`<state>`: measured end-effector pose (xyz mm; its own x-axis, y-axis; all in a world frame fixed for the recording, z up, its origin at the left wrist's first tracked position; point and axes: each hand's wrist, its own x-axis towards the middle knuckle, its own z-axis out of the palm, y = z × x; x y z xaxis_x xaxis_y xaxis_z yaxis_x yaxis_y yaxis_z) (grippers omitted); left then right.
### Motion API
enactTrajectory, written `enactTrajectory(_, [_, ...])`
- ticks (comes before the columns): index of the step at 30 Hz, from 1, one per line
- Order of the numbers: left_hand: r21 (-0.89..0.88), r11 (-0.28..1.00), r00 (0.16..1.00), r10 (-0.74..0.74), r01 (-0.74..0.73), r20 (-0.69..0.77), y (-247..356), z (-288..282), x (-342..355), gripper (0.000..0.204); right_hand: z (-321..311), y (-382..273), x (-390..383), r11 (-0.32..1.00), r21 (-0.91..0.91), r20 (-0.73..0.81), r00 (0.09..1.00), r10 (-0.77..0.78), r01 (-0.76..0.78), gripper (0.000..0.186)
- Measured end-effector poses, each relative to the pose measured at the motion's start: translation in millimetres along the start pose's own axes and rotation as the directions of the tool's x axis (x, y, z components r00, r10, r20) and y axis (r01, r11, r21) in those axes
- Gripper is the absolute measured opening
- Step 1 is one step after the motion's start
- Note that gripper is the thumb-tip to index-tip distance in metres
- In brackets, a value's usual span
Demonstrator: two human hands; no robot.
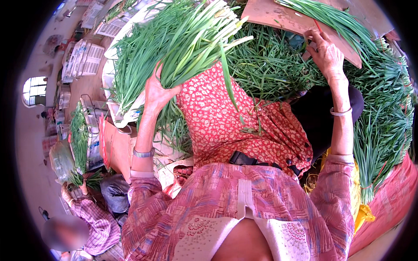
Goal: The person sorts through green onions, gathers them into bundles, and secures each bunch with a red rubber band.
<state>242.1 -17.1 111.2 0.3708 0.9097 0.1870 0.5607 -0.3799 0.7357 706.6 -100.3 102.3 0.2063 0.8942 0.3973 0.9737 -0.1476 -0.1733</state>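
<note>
A large loose bunch of garlic chives (174,48) lies at the upper left, its pale stem ends toward the upper right. My left hand (159,91) grips its near edge, thumb apart from the fingers; some fingertips are hidden among the leaves. At the upper right, my right hand (324,54) is closed, with the fingers bent and pinching a thin red tie (317,26) by the edge of a brown board (270,15). A smaller bunch of chives (324,15) rests across that board.
Loose chives (270,61) are heaped beyond my lap. Tied bundles (383,113) are stacked at the right above red sheeting (387,200). A cardboard box (116,145) stands at the left. Another person (93,222) handles greens at the lower left, near newspaper-lined crates (87,56).
</note>
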Motion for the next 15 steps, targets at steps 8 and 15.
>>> enactTrajectory(8, [0.001, 1.000, 0.999, -0.020, 0.020, 0.042, -7, -2, 4, 0.077, 6, -96, 36, 0.778, 0.617, -0.090, 0.993, -0.082, 0.120, 0.054])
enactTrajectory(15, [-0.027, 0.997, 0.996, -0.077, 0.078, 0.045, -7, -2, 3, 0.084, 24, -132, 51, 0.776, 0.611, -0.125, 0.987, -0.102, 0.157, 0.026])
